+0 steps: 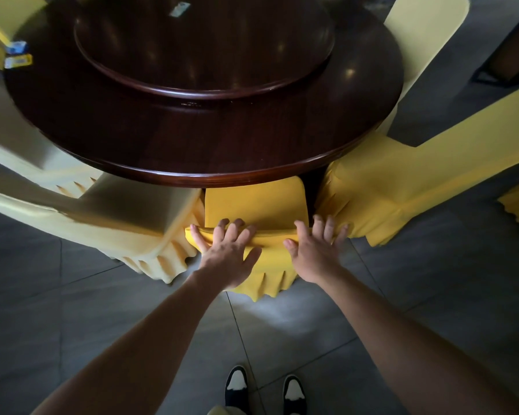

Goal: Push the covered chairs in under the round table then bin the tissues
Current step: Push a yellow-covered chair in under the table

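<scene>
Fingers (222,232) spread flat, both hands (231,253) pressed on the chair (252,205) back, gripping nothing, palms placed to shove its seat under the table (210,139).

I see a covered chair (256,205) tucked under the near edge of the round table (150,139), with my left hand (228,250) and right hand (315,250) side by side on its back. Other covered chairs flank it left (108,217) and right (381,187). Small packets (18,56) sit on the table's far-left edge.
</scene>
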